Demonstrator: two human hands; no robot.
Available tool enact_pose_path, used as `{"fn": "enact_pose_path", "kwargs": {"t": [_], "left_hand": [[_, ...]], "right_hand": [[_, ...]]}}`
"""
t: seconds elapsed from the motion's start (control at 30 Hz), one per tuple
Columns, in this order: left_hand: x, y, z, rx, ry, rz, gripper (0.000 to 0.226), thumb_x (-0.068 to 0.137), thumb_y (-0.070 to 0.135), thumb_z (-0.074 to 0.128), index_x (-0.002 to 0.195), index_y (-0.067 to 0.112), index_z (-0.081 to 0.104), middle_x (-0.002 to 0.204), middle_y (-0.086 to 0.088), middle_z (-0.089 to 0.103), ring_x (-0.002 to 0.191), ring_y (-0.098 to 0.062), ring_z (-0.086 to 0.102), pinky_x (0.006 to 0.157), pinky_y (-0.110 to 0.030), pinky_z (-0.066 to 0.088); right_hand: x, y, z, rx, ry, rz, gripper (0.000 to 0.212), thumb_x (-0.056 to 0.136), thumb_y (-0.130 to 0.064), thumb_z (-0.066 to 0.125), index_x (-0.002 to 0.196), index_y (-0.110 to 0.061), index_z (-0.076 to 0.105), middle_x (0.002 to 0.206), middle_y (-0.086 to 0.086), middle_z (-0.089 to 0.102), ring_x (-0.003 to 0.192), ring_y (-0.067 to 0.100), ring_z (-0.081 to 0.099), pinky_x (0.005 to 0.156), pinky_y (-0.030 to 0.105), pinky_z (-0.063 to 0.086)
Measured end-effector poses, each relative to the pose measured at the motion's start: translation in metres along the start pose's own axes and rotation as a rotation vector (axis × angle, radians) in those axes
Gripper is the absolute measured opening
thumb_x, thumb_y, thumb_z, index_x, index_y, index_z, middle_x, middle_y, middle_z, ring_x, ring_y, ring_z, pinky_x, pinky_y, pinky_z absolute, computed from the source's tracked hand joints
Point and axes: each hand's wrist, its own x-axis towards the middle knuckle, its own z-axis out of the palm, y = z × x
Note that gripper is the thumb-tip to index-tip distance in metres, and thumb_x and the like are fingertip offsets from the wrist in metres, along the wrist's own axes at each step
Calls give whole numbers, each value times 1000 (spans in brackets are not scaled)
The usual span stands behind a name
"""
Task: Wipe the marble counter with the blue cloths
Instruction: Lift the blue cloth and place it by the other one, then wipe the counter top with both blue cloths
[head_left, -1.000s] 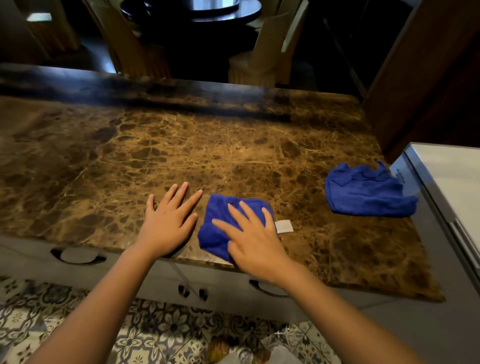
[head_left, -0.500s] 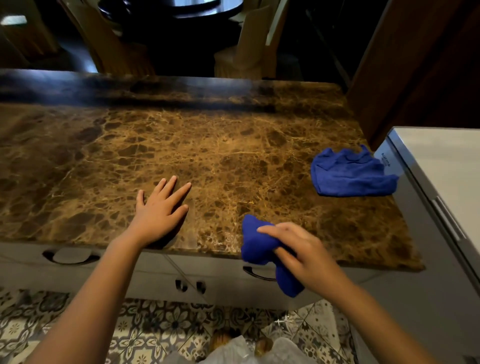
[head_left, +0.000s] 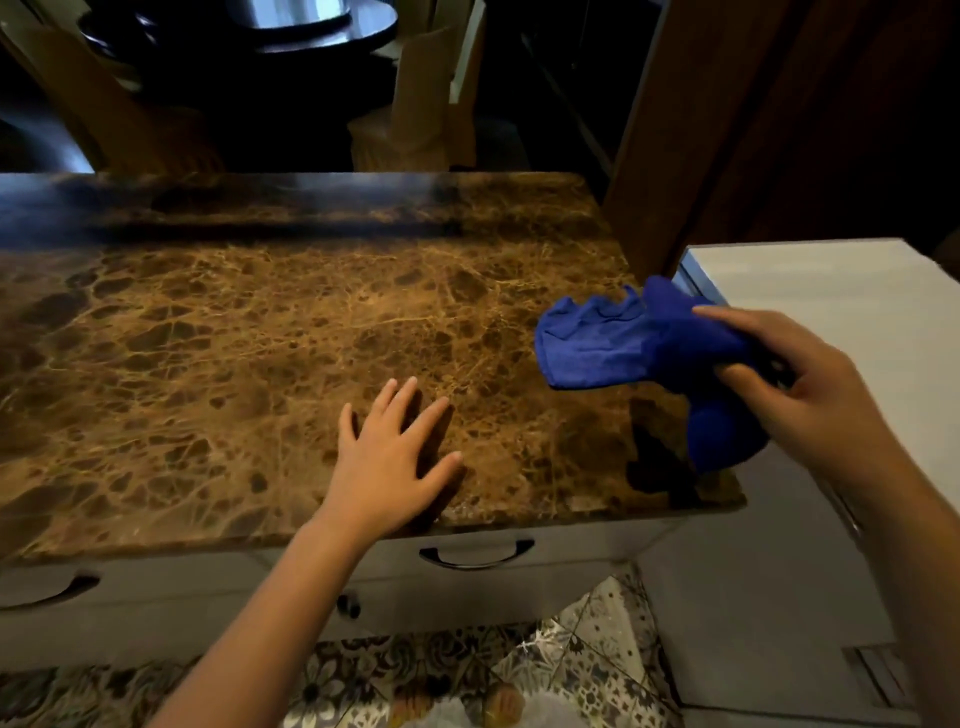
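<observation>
The brown marble counter (head_left: 260, 332) fills the middle of the view. My left hand (head_left: 389, 457) lies flat on it near the front edge, fingers spread, holding nothing. My right hand (head_left: 815, 389) is raised above the counter's right end and grips a bunched blue cloth (head_left: 722, 431) that hangs down below the fingers. A second blue cloth (head_left: 592, 348) lies crumpled on the counter by the right edge, right beside the held one; the two overlap in view and I cannot tell whether they touch.
A white appliance (head_left: 831, 291) stands against the counter's right side. Drawers with dark handles (head_left: 475, 556) sit under the front edge. Wooden chairs (head_left: 415, 114) and a dark table stand beyond the far edge. Patterned floor tiles show below.
My right hand lifted the cloth off the counter's front edge, bunched it, and carried it right and up to the second cloth. My left hand stayed flat on the marble.
</observation>
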Motion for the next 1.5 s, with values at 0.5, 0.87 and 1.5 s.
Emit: {"fn": "enact_pose_path", "kwargs": {"t": [0.5, 0.87, 1.5], "left_hand": [[-1, 2, 15, 61, -1, -34, 74, 75, 73, 15, 142, 42, 17, 158, 0, 10, 144, -18, 0, 112, -57, -2], [1, -1, 17, 83, -1, -31, 86, 68, 83, -2, 142, 43, 15, 158, 1, 8, 144, -17, 0, 112, -56, -3], [3, 5, 7, 44, -31, -29, 91, 63, 87, 2, 142, 43, 14, 158, -1, 6, 144, -18, 0, 111, -59, -2]], "right_hand": [[-12, 66, 55, -392, -550, 104, 45, 90, -21, 54, 132, -34, 43, 136, 6, 43, 126, 24, 37, 101, 40, 32], [-15, 64, 48, -355, -762, 184, 62, 88, -18, 51, 133, -51, 23, 155, -10, 8, 139, 5, -5, 113, 46, -7], [-28, 52, 84, -603, -432, 432, 103, 45, -95, -2, 137, -49, -11, 154, -1, -21, 139, 24, -22, 106, 66, -6]]}}
